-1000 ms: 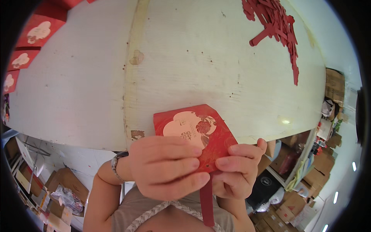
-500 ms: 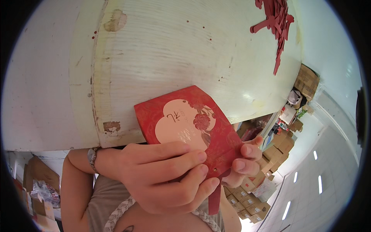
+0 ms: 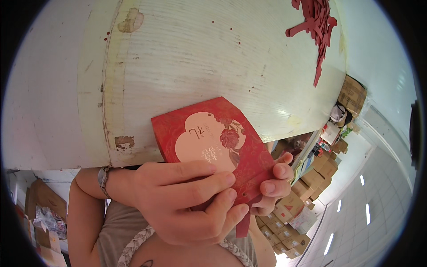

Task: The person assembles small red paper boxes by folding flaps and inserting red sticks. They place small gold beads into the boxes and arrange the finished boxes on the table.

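Observation:
A red paper gift box with a pink cloud-shaped panel and a dark flower print is held tilted at the table's near edge. My left hand, a watch on its wrist, lies across the lower front of it, fingers bent and pressed onto the card. On the right side, my right hand grips the box's edge, its fingertips curled over the front and the rest hidden behind. Between the hands shows a small round hole in the card. A dark red strip hangs below the box from near that hole.
A pile of dark red strips lies at the far right of the white, stained table. Cardboard boxes are stacked beyond the table on the right. At lower left stands an open carton beside clear plastic wrapping.
The box and both hands shift slightly left in the view. The right fingers move a little, and the hanging strip rises slightly. Both hands keep their hold.

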`<state>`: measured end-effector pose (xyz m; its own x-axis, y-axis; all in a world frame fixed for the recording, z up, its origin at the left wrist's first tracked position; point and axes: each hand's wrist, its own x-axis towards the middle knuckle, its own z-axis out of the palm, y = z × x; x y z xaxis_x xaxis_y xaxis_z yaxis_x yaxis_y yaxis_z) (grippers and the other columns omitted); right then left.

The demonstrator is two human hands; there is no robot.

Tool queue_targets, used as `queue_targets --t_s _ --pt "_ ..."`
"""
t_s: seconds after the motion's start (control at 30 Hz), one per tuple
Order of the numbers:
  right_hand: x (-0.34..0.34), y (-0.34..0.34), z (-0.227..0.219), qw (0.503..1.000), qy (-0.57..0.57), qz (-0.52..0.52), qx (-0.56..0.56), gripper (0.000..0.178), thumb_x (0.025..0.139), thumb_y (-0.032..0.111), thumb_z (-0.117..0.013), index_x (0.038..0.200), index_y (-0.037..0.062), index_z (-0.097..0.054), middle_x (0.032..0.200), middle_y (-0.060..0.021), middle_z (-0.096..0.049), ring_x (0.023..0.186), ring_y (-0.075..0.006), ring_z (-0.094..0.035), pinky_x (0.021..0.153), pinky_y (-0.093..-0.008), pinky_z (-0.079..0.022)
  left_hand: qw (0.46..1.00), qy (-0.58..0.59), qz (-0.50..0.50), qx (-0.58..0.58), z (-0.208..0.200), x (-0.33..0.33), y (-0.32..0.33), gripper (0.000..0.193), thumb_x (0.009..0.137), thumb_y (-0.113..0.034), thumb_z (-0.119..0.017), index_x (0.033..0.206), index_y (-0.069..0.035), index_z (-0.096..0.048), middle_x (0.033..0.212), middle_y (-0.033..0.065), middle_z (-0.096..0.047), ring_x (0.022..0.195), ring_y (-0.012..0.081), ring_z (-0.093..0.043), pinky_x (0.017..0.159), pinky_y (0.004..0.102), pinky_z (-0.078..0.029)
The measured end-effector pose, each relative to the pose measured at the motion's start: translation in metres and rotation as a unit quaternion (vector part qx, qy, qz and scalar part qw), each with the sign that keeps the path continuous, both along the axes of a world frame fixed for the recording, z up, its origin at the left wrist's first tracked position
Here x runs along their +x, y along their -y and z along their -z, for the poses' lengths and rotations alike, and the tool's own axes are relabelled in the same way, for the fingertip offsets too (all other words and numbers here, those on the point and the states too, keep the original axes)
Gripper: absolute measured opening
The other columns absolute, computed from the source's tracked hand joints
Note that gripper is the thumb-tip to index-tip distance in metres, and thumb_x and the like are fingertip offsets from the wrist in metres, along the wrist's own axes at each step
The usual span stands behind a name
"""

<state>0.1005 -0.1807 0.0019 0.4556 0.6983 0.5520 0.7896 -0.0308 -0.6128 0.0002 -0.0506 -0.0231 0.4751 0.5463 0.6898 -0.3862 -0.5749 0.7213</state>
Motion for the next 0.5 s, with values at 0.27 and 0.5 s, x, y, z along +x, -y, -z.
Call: queue_targets --t_s 0.27,0.5 --pt "-0.001 -0.007 0.002 0.999 -0.015 0.034 0.037 0.019 0.079 0.014 -0.066 0.084 0.0253 -0.051 0.092 0.0116 -0.054 0.101 -0.0134 -0.051 0.116 -0.0427 -0.015 0.999 0.005 0.034 0.033 0.001 -0.004 -0.005 0.015 0.074 -0.012 -0.067 0.089 -0.013 -0.065 0.087 -0.0002 -0.056 0.076 0.0163 -0.063 0.062 0.0278 -0.056" --pt "0.01 -0.011 -0.003 0.998 -0.036 -0.033 0.045 0.016 0.081 0.016 -0.063 0.074 0.0227 -0.05 0.085 0.0087 -0.06 0.092 -0.0149 -0.056 0.113 -0.0413 -0.019 1.0 -0.002 0.021 0.007 0.0 -0.002 -0.004 0.015 0.073 -0.012 -0.068 0.088 -0.012 -0.066 0.088 0.0004 -0.058 0.075 0.0166 -0.063 0.062 0.0286 -0.056"
